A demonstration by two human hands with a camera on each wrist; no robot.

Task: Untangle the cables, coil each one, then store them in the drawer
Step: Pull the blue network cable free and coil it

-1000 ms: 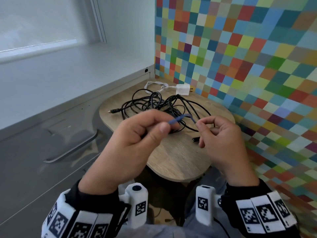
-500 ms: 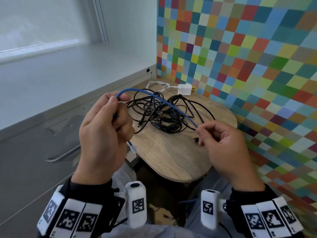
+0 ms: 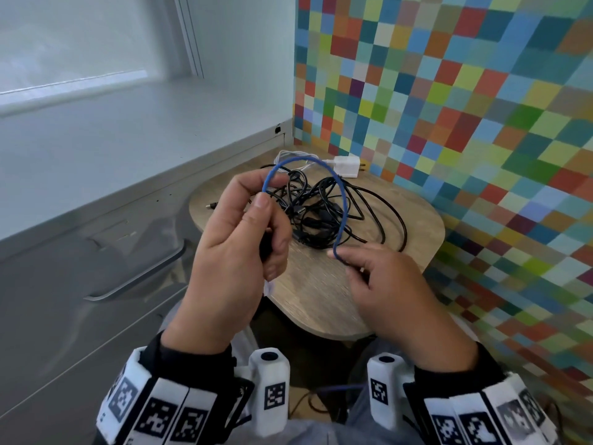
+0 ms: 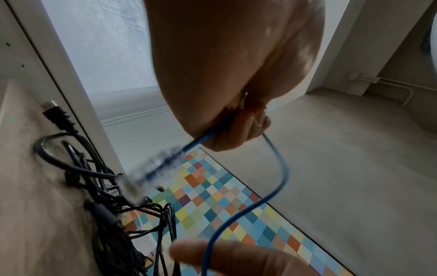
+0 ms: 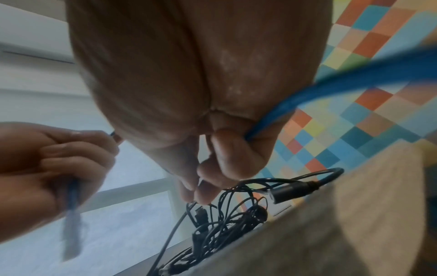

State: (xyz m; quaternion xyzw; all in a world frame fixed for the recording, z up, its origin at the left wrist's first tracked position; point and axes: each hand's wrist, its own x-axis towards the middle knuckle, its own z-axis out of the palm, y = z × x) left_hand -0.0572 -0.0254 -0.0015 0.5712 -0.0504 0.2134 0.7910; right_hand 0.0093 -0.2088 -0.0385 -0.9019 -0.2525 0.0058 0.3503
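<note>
Above the small wooden table [image 3: 324, 303], a blue cable [image 3: 344, 200] is held in an arch between both hands. One end is gripped in the curled fingers of the left hand [image 3: 234, 252], its clear plug hanging below the fist; the other part is pinched by the right hand [image 3: 388, 284]. A tangle of black cables [image 3: 324, 213] lies on the tabletop, with a white charger [image 3: 346, 165] behind it. The grey drawer [image 3: 80, 252] at the left is seen closed, so its contents cannot be told.
</note>
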